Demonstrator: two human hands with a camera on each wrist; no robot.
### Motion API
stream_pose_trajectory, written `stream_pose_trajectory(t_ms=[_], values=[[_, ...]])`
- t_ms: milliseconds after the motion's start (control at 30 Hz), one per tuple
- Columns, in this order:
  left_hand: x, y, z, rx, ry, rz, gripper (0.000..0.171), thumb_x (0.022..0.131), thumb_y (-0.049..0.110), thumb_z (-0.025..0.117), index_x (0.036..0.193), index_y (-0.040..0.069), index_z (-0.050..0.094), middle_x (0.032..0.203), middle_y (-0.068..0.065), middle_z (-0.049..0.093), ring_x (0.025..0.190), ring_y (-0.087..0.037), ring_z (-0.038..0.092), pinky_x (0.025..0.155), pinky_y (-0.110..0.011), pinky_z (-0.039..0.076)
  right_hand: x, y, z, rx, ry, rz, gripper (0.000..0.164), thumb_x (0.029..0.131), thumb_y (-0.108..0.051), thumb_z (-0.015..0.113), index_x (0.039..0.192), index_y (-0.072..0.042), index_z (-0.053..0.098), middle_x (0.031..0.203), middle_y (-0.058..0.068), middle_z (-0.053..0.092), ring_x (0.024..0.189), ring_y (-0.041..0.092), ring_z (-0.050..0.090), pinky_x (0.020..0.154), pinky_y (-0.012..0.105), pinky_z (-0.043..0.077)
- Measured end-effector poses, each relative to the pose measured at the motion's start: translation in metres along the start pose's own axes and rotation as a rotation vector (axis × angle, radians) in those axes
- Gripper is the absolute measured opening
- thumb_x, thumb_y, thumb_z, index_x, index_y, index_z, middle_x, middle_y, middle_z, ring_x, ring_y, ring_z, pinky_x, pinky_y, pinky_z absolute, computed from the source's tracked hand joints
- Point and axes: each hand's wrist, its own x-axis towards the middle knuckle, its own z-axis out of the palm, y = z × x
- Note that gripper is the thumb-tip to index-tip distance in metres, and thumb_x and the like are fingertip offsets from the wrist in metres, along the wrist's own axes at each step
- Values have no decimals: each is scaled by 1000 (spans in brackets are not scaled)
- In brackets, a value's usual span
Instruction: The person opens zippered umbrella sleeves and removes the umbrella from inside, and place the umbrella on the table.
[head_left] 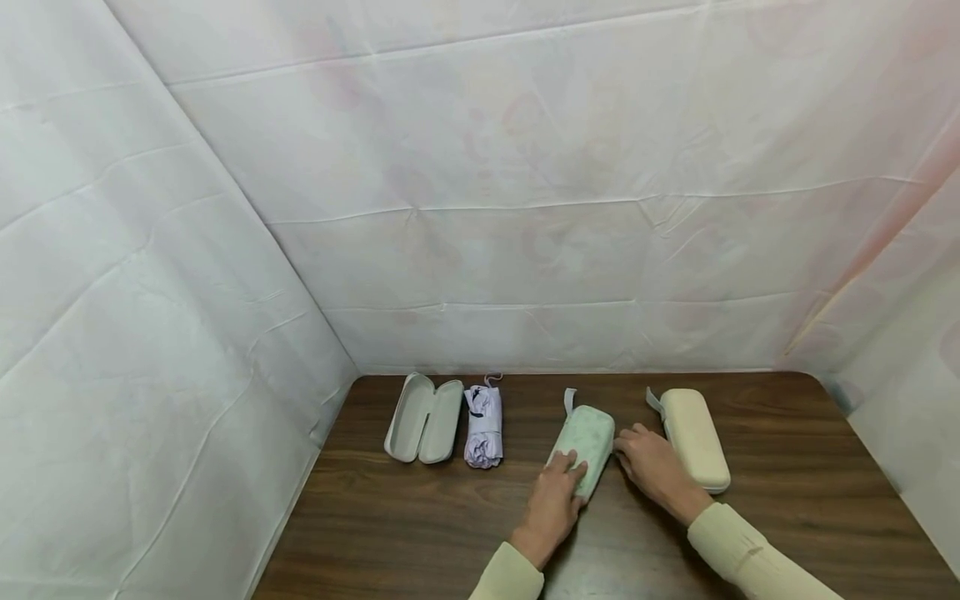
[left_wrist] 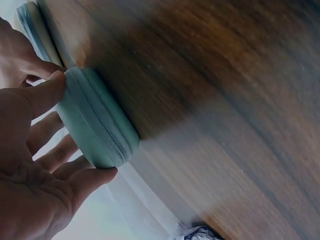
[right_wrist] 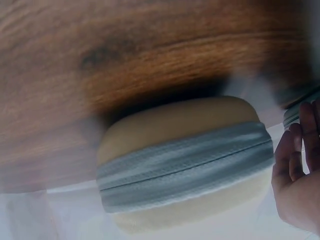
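A mint green zip case (head_left: 590,435) lies closed on the table, a light strap (head_left: 569,401) sticking out at its far end. My left hand (head_left: 553,503) holds it from the near left. In the left wrist view, the thumb and a finger grip either side of the case's near end, across its zipper (left_wrist: 106,121). My right hand (head_left: 656,467) is at the green case's right side, fingertips pinched together at the zip edge; whatever lies between them is hidden. Just right of that hand lies a closed beige zip case (head_left: 696,437), its grey zipper band (right_wrist: 185,167) large in the right wrist view.
Toward the table's far left, an open pale glasses case (head_left: 425,419) shows its hollow inside. Next to it lies a folded lilac umbrella (head_left: 483,425), banded round the middle. The dark wooden table (head_left: 390,533) backs against white sheeting (head_left: 525,250), which also hangs at both sides.
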Motion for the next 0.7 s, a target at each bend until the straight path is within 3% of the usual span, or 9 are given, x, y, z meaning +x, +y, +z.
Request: stream_pose_trajectory(t_ms=[267, 700], values=[[2, 4, 3, 32, 19, -12, 54, 82, 25, 90, 133, 14, 75, 138, -9, 68, 129, -31, 66, 105, -36, 54, 2, -2, 0, -3, 30, -14, 18, 76, 0, 88, 83, -11, 76, 76, -3, 64, 73, 21, 59, 62, 37, 53], [1, 11, 6, 61, 15, -35, 51, 87, 31, 87, 134, 14, 74, 139, -9, 68, 130, -30, 65, 106, -34, 54, -1, -8, -4, 0, 7, -2, 15, 81, -1, 86, 82, -11, 75, 75, -2, 62, 72, 21, 58, 62, 38, 53]])
